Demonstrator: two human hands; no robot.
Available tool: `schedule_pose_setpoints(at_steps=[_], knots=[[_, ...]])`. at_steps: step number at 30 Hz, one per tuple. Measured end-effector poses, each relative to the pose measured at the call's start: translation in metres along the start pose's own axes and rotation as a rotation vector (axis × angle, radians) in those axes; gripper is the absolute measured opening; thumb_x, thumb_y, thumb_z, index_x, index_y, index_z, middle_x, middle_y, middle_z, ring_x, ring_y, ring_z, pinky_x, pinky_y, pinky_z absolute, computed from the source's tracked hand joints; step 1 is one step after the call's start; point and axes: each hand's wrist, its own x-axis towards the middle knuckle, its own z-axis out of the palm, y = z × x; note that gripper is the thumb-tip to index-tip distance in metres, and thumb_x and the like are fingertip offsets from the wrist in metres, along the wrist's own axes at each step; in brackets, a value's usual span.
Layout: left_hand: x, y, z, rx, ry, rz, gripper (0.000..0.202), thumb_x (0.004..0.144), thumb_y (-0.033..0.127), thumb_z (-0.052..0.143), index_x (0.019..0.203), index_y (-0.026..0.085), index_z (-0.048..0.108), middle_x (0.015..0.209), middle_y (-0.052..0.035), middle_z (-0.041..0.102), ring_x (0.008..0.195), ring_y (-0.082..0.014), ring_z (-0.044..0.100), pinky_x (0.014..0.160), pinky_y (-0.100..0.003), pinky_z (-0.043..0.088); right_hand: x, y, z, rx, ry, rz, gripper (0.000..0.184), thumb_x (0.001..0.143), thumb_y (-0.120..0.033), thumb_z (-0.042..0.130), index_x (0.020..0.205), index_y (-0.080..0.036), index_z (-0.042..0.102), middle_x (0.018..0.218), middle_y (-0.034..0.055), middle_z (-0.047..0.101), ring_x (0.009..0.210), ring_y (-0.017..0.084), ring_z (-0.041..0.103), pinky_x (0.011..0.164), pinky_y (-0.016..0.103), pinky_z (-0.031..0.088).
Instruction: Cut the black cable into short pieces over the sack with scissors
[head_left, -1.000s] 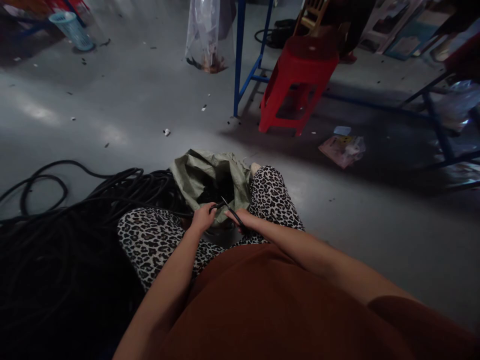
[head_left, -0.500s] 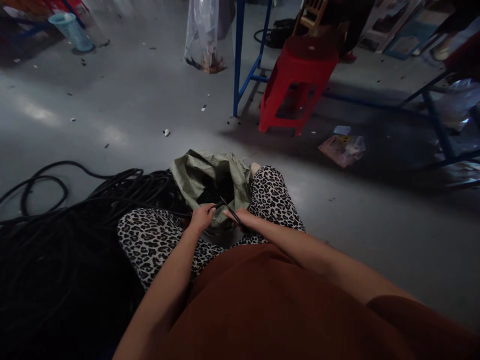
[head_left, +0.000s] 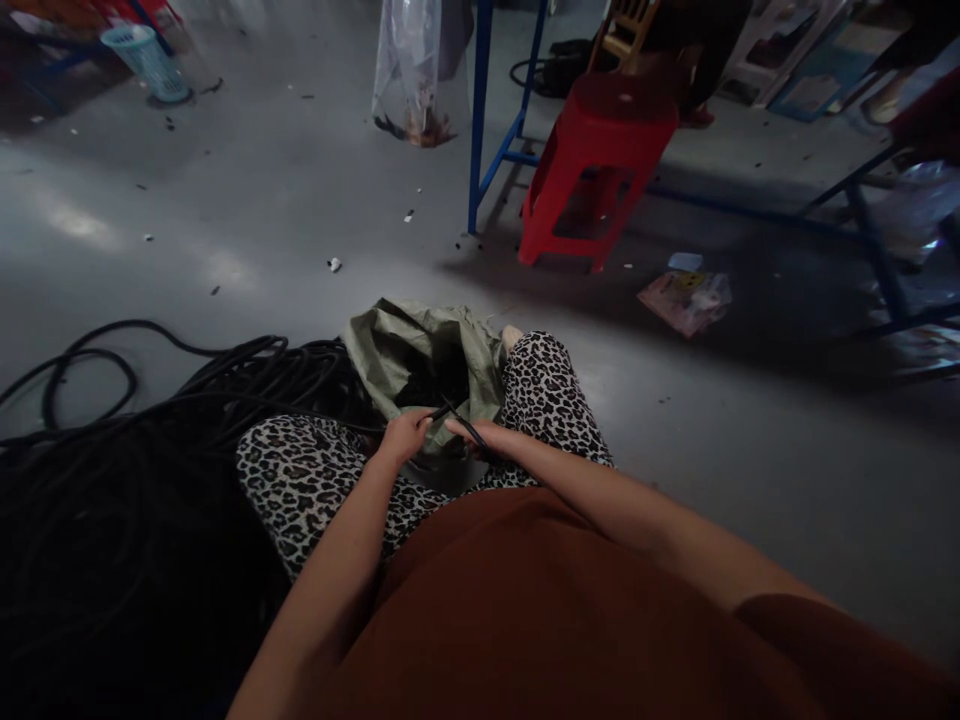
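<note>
Between my knees stands an olive-green woven sack (head_left: pixel 375 345), its mouth gaping and dark pieces inside. My left hand (head_left: pixel 406 436) is closed around a black cord (head_left: pixel 352 428) at the sack's near rim, and the cord's short end points right past the fingers. Scissors with dark handles (head_left: pixel 471 431) are gripped in my right hand (head_left: pixel 480 434). Their blades point up and left, at the end of the cord. Whether the blades touch the cord is too small to tell. Long black cord lies in a looped heap (head_left: pixel 247 375) to my left.
A red plastic stool (head_left: pixel 600 170) stands ahead beside a blue metal table frame (head_left: pixel 475 130). Beyond are a clear plastic bag (head_left: pixel 409 75) and a light-blue basket (head_left: pixel 150 65). A pink packet (head_left: pixel 686 300) and small scraps lie on the grey floor. A person's foot shows behind the stool.
Both hands keep almost the same place over the sack. The scissors' blades sit slightly differently against the cord end. The whole view has shifted a little.
</note>
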Motion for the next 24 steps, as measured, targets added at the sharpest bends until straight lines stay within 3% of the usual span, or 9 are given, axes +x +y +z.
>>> schedule_pose_setpoints(at_steps=[8,24], knots=[[0.0024,0.0004,-0.0003,-0.056,0.045,-0.017,0.032,0.085,0.026,0.046,0.11,0.019,0.066,0.106,-0.0059,0.069,0.101,-0.0191,0.062,0.092,-0.032,0.046,-0.0008,0.0009,0.0029,0.013,-0.009,-0.013,0.062,0.072,-0.078,0.047,0.059,-0.017,0.049,0.047,0.0005,0.047,0.037,0.011,0.044,0.035,0.022,0.036],[0.0017,0.0026,-0.0011,-0.043,0.062,-0.046,0.031,0.085,0.026,0.048,0.11,0.02,0.066,0.108,-0.0058,0.069,0.102,-0.0194,0.061,0.093,-0.031,0.045,-0.0028,-0.0018,0.0032,-0.07,0.014,-0.033,0.061,0.073,-0.074,0.051,0.067,-0.014,0.054,0.046,0.001,0.048,0.037,0.014,0.049,0.036,0.022,0.039]])
